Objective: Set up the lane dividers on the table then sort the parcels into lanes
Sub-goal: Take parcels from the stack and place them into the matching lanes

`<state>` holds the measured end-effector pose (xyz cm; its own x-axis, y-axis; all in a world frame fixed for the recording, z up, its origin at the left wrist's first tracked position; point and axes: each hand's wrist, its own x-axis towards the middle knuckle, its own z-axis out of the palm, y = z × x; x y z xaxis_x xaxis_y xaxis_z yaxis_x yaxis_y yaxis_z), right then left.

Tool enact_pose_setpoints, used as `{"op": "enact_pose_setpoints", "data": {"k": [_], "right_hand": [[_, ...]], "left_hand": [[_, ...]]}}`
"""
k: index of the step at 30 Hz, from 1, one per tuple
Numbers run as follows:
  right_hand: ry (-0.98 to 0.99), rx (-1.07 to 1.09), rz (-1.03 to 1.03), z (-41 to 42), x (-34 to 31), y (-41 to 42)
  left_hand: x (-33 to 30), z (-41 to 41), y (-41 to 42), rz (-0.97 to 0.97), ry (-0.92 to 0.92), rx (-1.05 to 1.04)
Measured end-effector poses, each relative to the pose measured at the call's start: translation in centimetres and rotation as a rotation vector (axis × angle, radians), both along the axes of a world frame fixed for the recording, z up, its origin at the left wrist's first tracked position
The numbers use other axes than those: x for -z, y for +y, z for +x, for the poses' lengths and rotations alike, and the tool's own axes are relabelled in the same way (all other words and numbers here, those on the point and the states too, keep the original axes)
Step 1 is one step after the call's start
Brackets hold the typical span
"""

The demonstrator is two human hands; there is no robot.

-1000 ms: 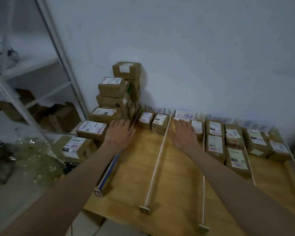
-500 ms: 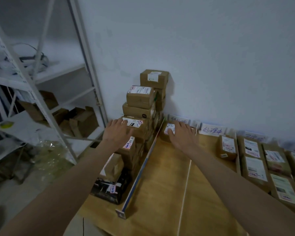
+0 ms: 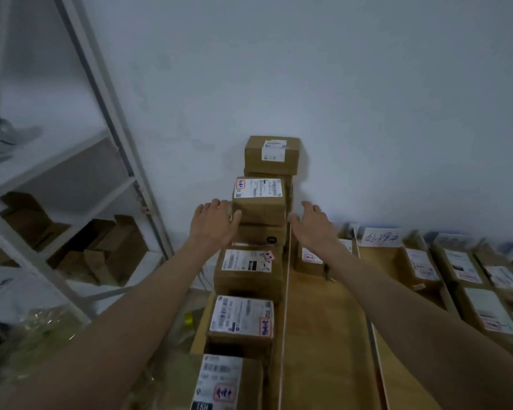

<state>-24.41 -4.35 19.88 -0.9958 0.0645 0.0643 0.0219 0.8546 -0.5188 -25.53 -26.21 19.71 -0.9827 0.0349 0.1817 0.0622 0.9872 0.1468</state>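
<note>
A pile of brown labelled parcels stands at the table's left end against the wall. My left hand (image 3: 214, 223) touches the left side of a parcel high in the pile (image 3: 259, 202), fingers apart. My right hand (image 3: 311, 224) is spread just off its right side; I cannot tell if it touches. One more parcel (image 3: 271, 155) tops the stack. A thin white lane divider (image 3: 285, 306) runs along the wooden table (image 3: 323, 335) beside the pile, and a second divider (image 3: 375, 350) lies further right. Sorted parcels (image 3: 421, 264) fill the right-hand lanes.
A handwritten lane card (image 3: 381, 237) leans on the wall. A small parcel (image 3: 310, 258) sits under my right wrist. A white metal shelf (image 3: 110, 113) with open cardboard boxes (image 3: 116, 250) stands to the left. A yellow tape roll (image 3: 188, 319) lies below the table edge.
My view has swung left toward the parcel pile. Both hands rose from the table's back edge and now flank a parcel high in the stack.
</note>
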Motion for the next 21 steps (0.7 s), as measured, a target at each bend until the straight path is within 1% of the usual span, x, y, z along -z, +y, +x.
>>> {"op": "enact_pose_setpoints", "data": {"k": [5,8,11,14,16,19,21], "right_hand": [[-0.091,0.078,-0.155,-4.6,-0.4,-2.8],[-0.16,0.106,-0.238,-6.8,0.4,-3.8],[-0.196,0.123,-0.327,-7.9,1.4,-4.4],[-0.162,0.156,-0.428,-8.0,1.4,-4.9],[-0.121,0.181,-0.534,-7.8,0.9,-5.0],[-0.005,0.231,-0.694,-7.3,-0.8,-4.8],[0.086,0.266,-0.741,-6.9,-2.2,-4.2]], "left_hand": [[0.3,-5.7,-0.7,0.092,-0.035,-0.029],[1.1,-7.5,-0.6,0.167,-0.082,-0.042],[2.1,-8.1,-0.4,0.252,-0.096,-0.007],[2.4,-7.7,-0.4,0.309,-0.047,0.028],[2.0,-7.0,-0.5,0.332,-0.004,0.054],[0.5,-5.8,-0.5,0.347,0.069,0.115],[-0.8,-4.8,-0.4,0.338,0.121,0.166]]}}
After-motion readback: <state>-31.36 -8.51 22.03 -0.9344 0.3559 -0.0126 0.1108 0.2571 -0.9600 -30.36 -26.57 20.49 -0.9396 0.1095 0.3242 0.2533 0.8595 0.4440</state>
